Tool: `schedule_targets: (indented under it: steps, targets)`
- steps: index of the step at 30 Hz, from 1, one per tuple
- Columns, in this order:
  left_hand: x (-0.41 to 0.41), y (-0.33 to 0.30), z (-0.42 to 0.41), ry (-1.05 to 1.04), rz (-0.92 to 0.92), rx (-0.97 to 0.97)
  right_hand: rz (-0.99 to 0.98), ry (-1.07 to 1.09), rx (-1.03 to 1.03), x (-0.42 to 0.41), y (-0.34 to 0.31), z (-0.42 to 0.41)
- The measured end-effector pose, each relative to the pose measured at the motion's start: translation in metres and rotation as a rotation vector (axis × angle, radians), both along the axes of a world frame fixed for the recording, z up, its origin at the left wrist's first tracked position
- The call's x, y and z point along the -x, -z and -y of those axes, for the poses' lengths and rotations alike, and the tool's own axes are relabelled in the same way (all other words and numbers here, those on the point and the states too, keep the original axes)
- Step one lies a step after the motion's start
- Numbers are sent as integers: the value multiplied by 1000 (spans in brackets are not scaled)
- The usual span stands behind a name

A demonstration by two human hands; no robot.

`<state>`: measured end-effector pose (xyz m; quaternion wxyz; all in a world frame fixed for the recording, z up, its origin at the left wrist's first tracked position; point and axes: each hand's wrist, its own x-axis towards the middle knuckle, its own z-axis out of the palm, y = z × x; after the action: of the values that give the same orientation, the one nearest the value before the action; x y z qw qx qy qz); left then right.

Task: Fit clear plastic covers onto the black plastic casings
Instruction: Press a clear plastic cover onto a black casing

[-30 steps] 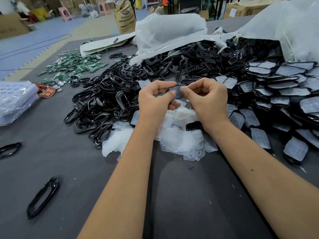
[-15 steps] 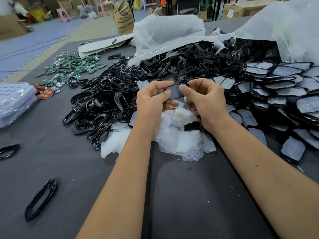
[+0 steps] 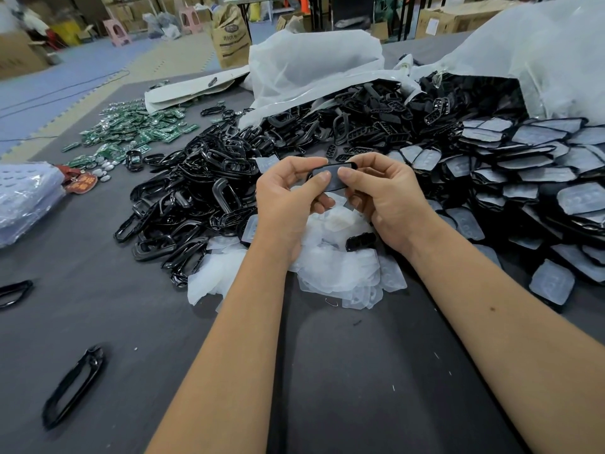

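A matt, dark grey, cloth-like covering [image 3: 327, 388] is spread over the table. Glossy black plastic is seen in the heap of frames [image 3: 196, 198] at ten o'clock, with highlights along the edges. A duller black plastic is shown by the perforated pieces [image 3: 376, 122] at twelve o'clock. Translucent, milky, smooth plastic is seen in the covers [image 3: 330, 267] piled at the centre. The casing [image 3: 332, 178] held at the centre is of black plastic under a clear, faintly shiny cover. Thin, crinkled white plastic film forms the bags [image 3: 311, 63] at twelve o'clock. Green lacquered boards [image 3: 137, 132] are scattered at eleven o'clock.

Even, soft indoor light; wide-angle bending at edges, background slightly blurred.
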<state>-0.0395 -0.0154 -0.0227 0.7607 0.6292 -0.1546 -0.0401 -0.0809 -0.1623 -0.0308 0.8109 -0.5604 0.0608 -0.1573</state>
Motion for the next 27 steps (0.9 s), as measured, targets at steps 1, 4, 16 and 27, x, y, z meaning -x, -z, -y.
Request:
schedule_targets:
  steps: [1, 4, 16, 27]
  targets:
    - [0, 0, 0, 1, -3, 4, -1, -6, -9, 0, 0, 0]
    - [0, 0, 1, 7, -10, 4, -5, -6, -16, 1, -1, -1]
    - [0, 4, 4, 25, -12, 2, 10, 89, 175, -1, 2, -7]
    - [-1, 4, 4, -12, -34, 9, 18, 68, 118, -4, 4, -5]
